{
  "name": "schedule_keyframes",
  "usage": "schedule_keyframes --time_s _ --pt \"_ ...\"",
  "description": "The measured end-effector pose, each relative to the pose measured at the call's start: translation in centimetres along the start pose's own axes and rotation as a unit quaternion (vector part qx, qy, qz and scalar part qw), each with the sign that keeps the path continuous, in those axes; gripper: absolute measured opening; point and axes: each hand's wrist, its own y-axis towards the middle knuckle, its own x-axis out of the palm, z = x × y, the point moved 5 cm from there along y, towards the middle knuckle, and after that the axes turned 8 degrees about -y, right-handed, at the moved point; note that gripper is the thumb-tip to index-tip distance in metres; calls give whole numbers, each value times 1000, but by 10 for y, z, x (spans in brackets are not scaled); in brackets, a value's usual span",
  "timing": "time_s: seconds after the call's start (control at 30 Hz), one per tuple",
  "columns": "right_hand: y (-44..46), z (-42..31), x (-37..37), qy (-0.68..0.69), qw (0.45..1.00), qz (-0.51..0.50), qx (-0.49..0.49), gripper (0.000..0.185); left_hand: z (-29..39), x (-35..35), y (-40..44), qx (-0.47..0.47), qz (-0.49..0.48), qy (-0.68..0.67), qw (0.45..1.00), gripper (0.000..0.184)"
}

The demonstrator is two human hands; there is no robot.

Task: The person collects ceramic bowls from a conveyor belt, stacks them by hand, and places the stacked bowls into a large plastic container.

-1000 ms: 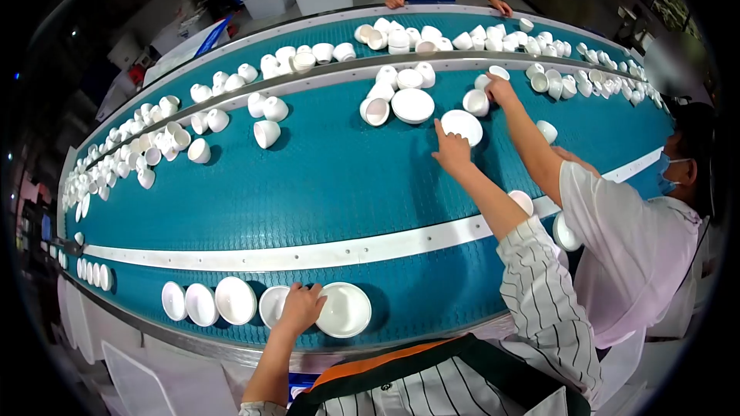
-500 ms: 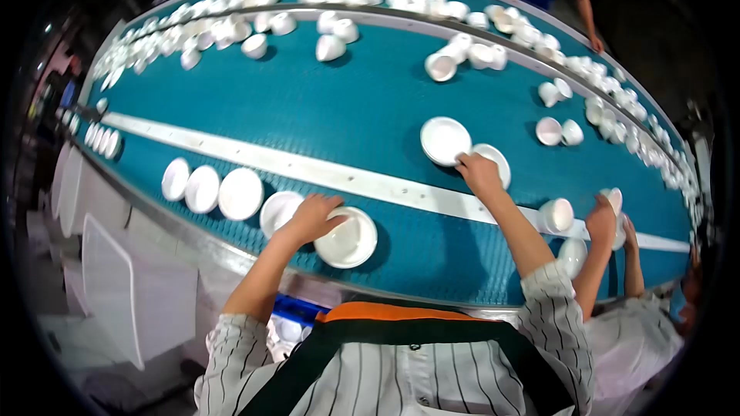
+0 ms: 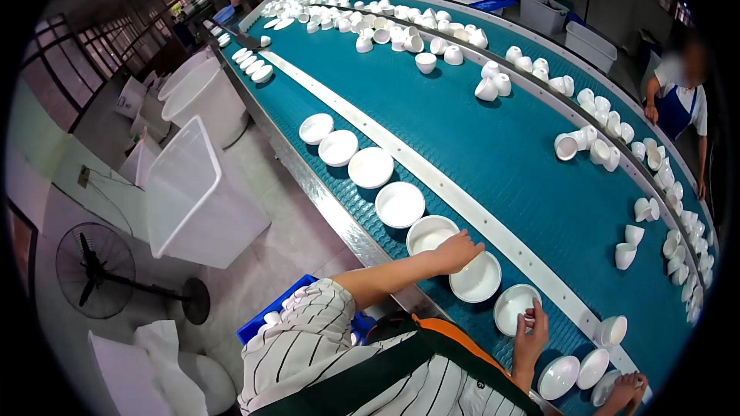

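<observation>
White bowl (image 3: 475, 281) on near side of strip (image 3: 485, 221), left hand (image 3: 456, 253) curled at its rim. Second bowl (image 3: 509, 311), same side, nearest right hand (image 3: 530, 337), fingers half-bent. Both grips unclear; row parallels strip.

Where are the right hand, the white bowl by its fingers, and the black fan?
Right hand (image 3: 531, 337): head view, middle of the hand.
White bowl (image 3: 510, 310): head view, inside of the bowl.
Black fan (image 3: 94, 270): head view, fan head, near its hub.
</observation>
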Motion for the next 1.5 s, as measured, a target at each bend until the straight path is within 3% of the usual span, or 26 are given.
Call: schedule_keyframes --time_s 0.1,0.2,0.23,0.33,0.43,0.53,0.57,0.6,0.7,0.8,0.83,0.87,0.93,1.0,1.13,1.2,1.27,1.33,1.4,1.5 --pt "-17 56 -44 -6 992 111 59 37 16 2 5 53 119 52 990 47" --pt "-52 87 -86 -34 974 205 96 33 69 -16 12 117 177 -56 976 56" --pt "-61 97 -95 -35 970 202 132 31 84 -14 17 98 120 -65 986 55" --pt "-88 102 -116 -101 967 199 127 33 106 25 28 109 65 -78 989 39" --pt "-108 114 -122 -176 956 165 170 40 97 34 31 121 105 -58 985 18" --pt "-127 131 -118 -185 953 136 199 48 91 31 30 146 94 -53 983 25" --pt "-131 136 -116 -180 956 128 190 51 92 28 33 121 45 -52 990 28" --pt "-133 134 -121 -196 951 144 192 51 95 26 33 93 -4 -51 994 31" --pt "-128 128 -140 -267 924 204 183 53 106 21 34 118 -7 -78 990 38" --pt "-131 159 -131 -248 939 115 210 62 110 23 35 92 21 -86 992 42" --pt "-130 161 -127 -301 926 71 217 65 117 21 35 109 78 -91 987 43" --pt "-125 160 -126 -343 917 89 186 62 128 19 36 144 138 -79 977 44" --pt "-120 174 -123 -353 915 108 164 56 162 21 42 158 157 -100 970 45" --pt "-114 176 -118 -354 914 109 164 54 207 39 50 164 114 -152 968 51" --pt "-91 156 -109 -302 943 84 114 54 261 107 70 137 13 -125 983 52" --pt "-84 145 -110 -238 963 61 114 60 252 123 80 142 40 -103 984 33" --pt "-82 143 -104 -185 980 45 59 60 238 114 84 135 56 -70 987 29" --pt "-82 147 -106 -18 998 -19 65 58 224 101 83 90 46 -28 994 29" --pt "-84 164 -131 85 992 33 92 54 213 95 82 38 66 -1 997 35" --pt "-94 230 -207 -120 951 264 104 50 249 78 86 126 189 -12 974 41"
